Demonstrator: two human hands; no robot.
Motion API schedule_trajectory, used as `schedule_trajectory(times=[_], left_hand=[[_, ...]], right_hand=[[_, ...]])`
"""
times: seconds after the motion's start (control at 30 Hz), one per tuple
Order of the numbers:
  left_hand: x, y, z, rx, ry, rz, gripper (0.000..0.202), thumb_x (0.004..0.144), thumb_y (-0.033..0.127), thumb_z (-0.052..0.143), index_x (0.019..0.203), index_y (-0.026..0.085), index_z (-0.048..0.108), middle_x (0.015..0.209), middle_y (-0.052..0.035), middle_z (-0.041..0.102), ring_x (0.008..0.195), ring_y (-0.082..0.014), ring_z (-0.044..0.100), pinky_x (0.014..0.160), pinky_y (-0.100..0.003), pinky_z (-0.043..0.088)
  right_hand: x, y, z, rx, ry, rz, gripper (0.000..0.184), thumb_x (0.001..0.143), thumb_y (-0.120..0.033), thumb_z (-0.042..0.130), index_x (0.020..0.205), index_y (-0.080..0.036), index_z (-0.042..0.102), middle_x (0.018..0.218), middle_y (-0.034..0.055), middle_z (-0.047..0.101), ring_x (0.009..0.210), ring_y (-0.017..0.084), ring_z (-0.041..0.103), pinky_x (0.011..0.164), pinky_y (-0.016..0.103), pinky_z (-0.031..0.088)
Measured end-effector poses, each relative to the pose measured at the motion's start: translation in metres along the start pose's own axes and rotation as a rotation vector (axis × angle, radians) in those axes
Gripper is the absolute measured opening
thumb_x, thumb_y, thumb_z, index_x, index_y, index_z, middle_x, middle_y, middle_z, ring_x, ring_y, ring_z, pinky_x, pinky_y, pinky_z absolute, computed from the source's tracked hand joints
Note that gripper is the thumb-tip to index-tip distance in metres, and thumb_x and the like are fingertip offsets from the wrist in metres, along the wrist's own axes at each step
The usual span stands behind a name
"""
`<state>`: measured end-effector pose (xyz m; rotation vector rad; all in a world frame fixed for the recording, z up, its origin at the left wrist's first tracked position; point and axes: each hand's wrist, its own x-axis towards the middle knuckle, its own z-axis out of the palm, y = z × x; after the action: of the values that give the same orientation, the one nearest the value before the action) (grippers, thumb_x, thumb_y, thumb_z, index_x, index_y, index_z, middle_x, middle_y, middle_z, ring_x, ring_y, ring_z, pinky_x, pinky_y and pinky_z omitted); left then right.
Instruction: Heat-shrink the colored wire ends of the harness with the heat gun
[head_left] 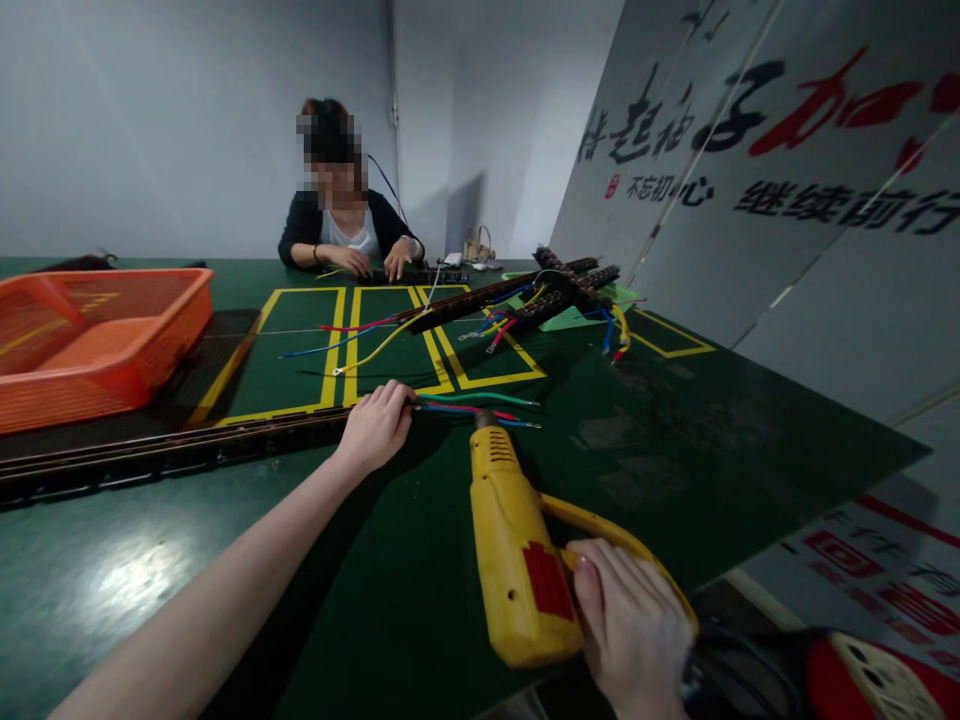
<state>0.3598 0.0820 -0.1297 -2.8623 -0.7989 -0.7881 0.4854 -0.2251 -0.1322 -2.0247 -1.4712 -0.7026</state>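
My right hand is wrapped round the handle of a yellow heat gun. Its dark nozzle points away from me, right by several coloured wires in green, red and blue with metal lugs on their ends. These wires come out of the end of a long dark wiring strip that lies across the green table. My left hand is closed over that end of the strip, fingers curled round it. Whether the nozzle touches the wires I cannot tell.
An orange plastic basket stands at the left. Beyond the yellow-taped outlines, more dark strips with coloured leads lie piled on a light green tray. A co-worker sits opposite, hands on another strip. A red power socket is at lower right.
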Motion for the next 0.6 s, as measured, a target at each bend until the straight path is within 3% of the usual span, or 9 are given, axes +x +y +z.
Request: schedule_trajectory(times=[0.17, 0.3, 0.6], left_hand=[[0.000, -0.002, 0.006, 0.040, 0.016, 0.013, 0.027, 0.094, 0.024, 0.030, 0.110, 0.017, 0.050, 0.106, -0.0094, 0.059, 0.094, -0.0232, 0.057, 0.078, -0.035, 0.045], [-0.001, 0.001, 0.007, 0.060, 0.015, 0.032, 0.034, 0.096, 0.031, 0.028, 0.117, 0.016, 0.050, 0.113, -0.0105, 0.060, 0.103, -0.0242, 0.058, 0.089, -0.037, 0.044], [-0.003, 0.003, 0.006, 0.061, -0.019, 0.075, 0.040, 0.090, 0.031, 0.044, 0.127, 0.015, 0.047, 0.133, -0.0114, 0.053, 0.117, -0.0258, 0.054, 0.110, -0.044, 0.032]], right_hand=[[0.009, -0.029, 0.012, 0.051, -0.050, 0.017, 0.028, 0.096, -0.021, 0.035, 0.080, -0.020, 0.057, 0.071, 0.0011, 0.060, 0.068, 0.015, 0.051, 0.068, 0.028, 0.031], [0.013, -0.045, 0.017, 0.076, -0.066, 0.034, 0.030, 0.097, -0.024, 0.034, 0.077, -0.021, 0.056, 0.069, 0.0009, 0.058, 0.068, 0.016, 0.049, 0.068, 0.029, 0.029], [0.013, -0.046, 0.017, 0.093, -0.078, 0.041, 0.032, 0.098, -0.026, 0.033, 0.079, -0.020, 0.058, 0.070, 0.0016, 0.058, 0.068, 0.016, 0.049, 0.068, 0.030, 0.029]])
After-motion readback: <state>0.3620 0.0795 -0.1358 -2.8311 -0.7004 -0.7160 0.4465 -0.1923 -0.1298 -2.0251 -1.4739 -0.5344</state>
